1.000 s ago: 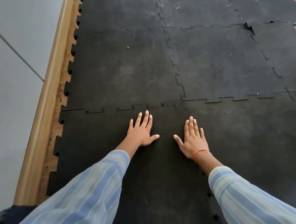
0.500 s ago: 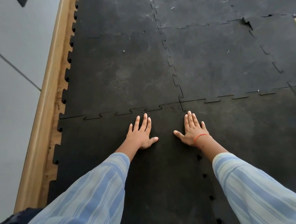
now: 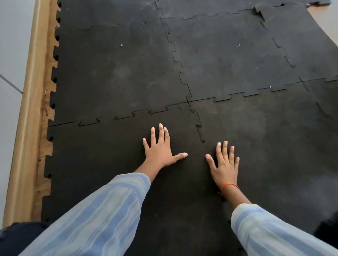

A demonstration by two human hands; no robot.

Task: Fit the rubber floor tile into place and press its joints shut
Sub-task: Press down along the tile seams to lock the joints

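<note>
black rubber floor tile with jigsaw edges, lying flat at the near left of the mat, far joint a bit gappy, right joint running toward the camera, left teeth unmated

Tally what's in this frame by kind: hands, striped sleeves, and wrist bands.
Hands: 2, left hand and right hand, both flat on the black rubber tiles
Striped sleeves: 2
Orange wrist band: 1
Total: 5
</note>
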